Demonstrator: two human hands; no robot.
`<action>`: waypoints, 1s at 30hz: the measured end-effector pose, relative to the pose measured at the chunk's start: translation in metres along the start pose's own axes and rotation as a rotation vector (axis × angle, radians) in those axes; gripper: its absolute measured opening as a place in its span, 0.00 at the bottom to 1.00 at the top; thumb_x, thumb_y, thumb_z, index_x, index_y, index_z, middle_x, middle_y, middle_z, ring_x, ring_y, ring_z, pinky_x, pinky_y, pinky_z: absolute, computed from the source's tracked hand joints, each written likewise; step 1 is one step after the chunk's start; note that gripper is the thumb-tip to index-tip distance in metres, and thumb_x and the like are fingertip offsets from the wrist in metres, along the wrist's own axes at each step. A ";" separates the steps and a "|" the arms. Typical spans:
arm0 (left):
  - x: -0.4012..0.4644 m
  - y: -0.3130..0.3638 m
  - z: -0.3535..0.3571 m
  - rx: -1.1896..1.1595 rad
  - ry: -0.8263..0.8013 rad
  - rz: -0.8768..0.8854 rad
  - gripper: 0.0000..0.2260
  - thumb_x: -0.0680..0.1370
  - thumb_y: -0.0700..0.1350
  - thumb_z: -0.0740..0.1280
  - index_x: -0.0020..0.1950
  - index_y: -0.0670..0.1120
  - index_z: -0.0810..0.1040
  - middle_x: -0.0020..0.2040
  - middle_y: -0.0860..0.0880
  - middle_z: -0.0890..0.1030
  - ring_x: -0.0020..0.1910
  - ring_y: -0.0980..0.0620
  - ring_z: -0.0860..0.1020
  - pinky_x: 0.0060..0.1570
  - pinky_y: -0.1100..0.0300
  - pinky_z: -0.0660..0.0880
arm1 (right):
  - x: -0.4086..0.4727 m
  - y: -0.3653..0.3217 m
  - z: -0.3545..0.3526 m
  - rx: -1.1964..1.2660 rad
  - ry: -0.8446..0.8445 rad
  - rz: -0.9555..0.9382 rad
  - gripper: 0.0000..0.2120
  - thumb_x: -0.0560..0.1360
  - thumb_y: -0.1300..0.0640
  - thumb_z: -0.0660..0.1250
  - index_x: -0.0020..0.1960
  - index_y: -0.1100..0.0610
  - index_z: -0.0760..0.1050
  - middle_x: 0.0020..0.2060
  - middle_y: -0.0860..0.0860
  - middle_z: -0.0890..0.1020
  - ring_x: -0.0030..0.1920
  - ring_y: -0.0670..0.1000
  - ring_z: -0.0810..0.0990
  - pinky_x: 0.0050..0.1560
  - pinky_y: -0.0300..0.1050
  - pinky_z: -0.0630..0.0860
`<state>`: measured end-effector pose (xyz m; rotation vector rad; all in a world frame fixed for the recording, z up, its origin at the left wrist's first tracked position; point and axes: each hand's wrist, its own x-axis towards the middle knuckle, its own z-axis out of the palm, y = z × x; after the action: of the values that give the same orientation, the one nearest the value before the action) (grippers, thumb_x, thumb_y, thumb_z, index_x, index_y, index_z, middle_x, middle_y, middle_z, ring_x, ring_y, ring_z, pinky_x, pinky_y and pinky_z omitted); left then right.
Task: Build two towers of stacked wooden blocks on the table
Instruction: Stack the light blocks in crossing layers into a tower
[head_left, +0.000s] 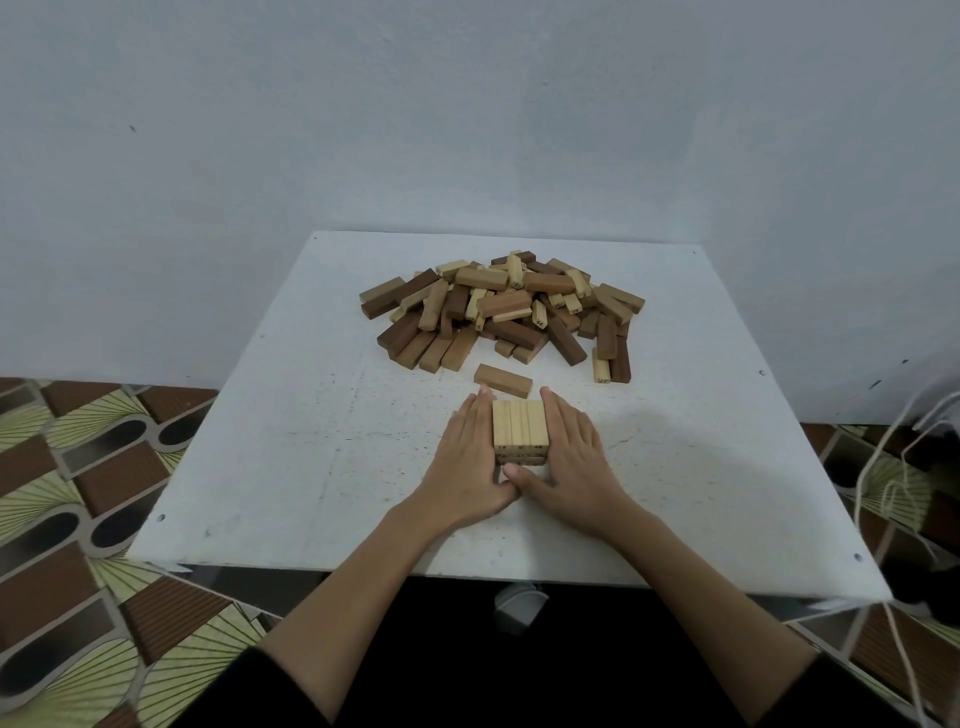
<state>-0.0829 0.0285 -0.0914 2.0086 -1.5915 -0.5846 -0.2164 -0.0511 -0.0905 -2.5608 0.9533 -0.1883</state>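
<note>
A low stack of light wooden blocks (520, 423) stands on the white table (291, 415), three blocks side by side on top and at least one more layer beneath. My left hand (467, 457) presses flat against its left side with straight fingers. My right hand (574, 452) presses the right side the same way, and both thumbs meet at the stack's near face. A single brown block (503, 380) lies just beyond the stack. Farther back sits a loose pile of light and dark blocks (498, 312).
A pale wall rises right behind the table. Patterned floor tiles (78, 467) show on both sides. White cords (883, 467) hang off the right edge. Bare table surface lies left and right of the stack.
</note>
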 end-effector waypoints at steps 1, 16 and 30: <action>0.000 0.000 0.000 -0.003 -0.001 -0.002 0.46 0.69 0.58 0.60 0.77 0.41 0.40 0.78 0.45 0.43 0.77 0.50 0.41 0.73 0.58 0.40 | 0.000 0.000 0.000 0.006 0.001 -0.001 0.58 0.59 0.20 0.30 0.76 0.58 0.36 0.76 0.51 0.45 0.75 0.50 0.44 0.74 0.50 0.40; 0.006 0.004 -0.033 -0.262 -0.032 -0.029 0.47 0.66 0.42 0.78 0.74 0.56 0.50 0.60 0.55 0.64 0.61 0.55 0.63 0.61 0.57 0.67 | 0.015 0.006 -0.040 0.297 -0.093 -0.031 0.54 0.65 0.55 0.77 0.76 0.53 0.42 0.68 0.49 0.66 0.58 0.48 0.64 0.62 0.47 0.68; 0.015 0.001 -0.033 -0.267 -0.059 -0.001 0.49 0.66 0.49 0.78 0.75 0.56 0.48 0.62 0.49 0.66 0.58 0.55 0.67 0.57 0.59 0.67 | 0.018 0.000 -0.044 0.253 -0.080 -0.132 0.51 0.66 0.57 0.77 0.76 0.59 0.46 0.63 0.55 0.69 0.54 0.46 0.62 0.57 0.41 0.65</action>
<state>-0.0602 0.0178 -0.0655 1.8090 -1.4602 -0.8171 -0.2143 -0.0772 -0.0509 -2.3785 0.6843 -0.2261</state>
